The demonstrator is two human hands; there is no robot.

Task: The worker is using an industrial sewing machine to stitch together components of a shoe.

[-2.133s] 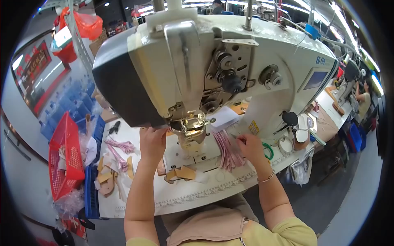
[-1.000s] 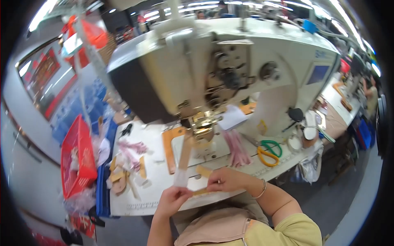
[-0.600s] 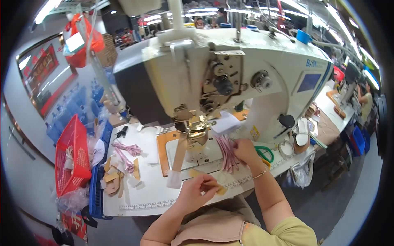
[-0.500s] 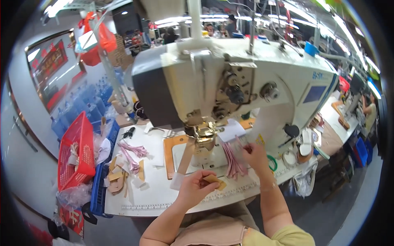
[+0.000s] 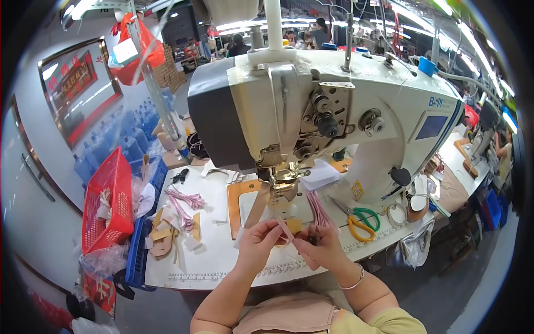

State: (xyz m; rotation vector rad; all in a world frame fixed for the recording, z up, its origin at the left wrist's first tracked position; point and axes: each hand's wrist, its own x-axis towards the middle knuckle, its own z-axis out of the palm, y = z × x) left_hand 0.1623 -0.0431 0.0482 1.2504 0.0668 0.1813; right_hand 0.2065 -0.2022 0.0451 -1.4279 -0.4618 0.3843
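In front of the sewing machine's needle area, my left hand (image 5: 259, 240) and my right hand (image 5: 322, 246) are close together, fingers pinched. A narrow pink strip (image 5: 285, 229) runs between their fingertips, gripped at both ends. Just behind it shows a small tan piece (image 5: 293, 224); which fingers bear it is partly hidden. Something small and dark (image 5: 313, 239) shows within my right hand, too unclear to name. A bundle of pink strips (image 5: 319, 209) lies on the machine bed beyond my right hand. The sewing machine (image 5: 278, 111) towers over both hands.
Orange-and-green-handled scissors (image 5: 361, 224) lie right of my hands. More pink strips (image 5: 182, 203) and tan scraps (image 5: 162, 232) are at left on the white table (image 5: 214, 273). A red basket (image 5: 108, 206) and blue crate (image 5: 136, 250) stand beside its left edge.
My right hand has come back from the strip bundle toward my left hand, bringing a pink strip. The scissors, hidden mostly behind my right arm before, now show. The view has shifted slightly.
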